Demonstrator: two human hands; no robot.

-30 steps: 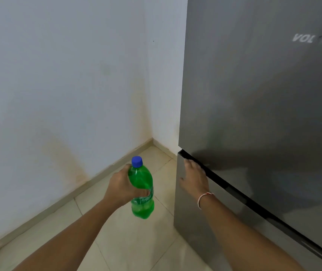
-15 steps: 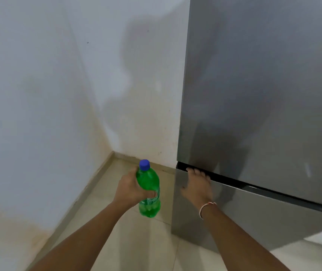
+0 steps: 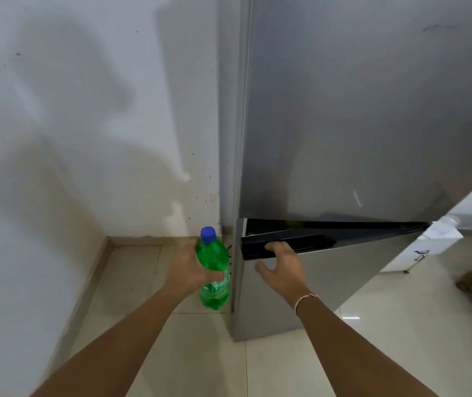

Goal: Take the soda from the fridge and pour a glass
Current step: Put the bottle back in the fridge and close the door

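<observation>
A green soda bottle (image 3: 214, 265) with a blue cap (image 3: 208, 234) is held upright in the left hand (image 3: 189, 271), just left of the grey fridge (image 3: 357, 116), above the pale tiled floor (image 3: 189, 356); the left fingers are wrapped round the bottle's middle, with the fingertips seen across the clear band near its lower half. Green liquid is seen filling the bottle nearly to the neck. Over on the right, the right hand (image 3: 282, 267) is laid against the top of the fridge's lower door (image 3: 315, 285), its fingers hooked over the black recessed handle strip (image 3: 283, 244) and its thumb spread out to the left across the door face; the fingertips are hidden in the recess, so how tightly the strip is gripped cannot be told. A dark wedge-shaped gap is shown between the upper door and the lower one, widening toward the left edge. A thin pale thread bracelet (image 3: 304, 300) is worn on the right wrist. The white wall (image 3: 85, 124) on the left is marked with brownish stains near the skirting, and shadows are cast across it. At the far right, a white cabinet (image 3: 426, 247) is stood on the floor, and a blurred brown shape sits at the frame's edge, too unclear to be named.
</observation>
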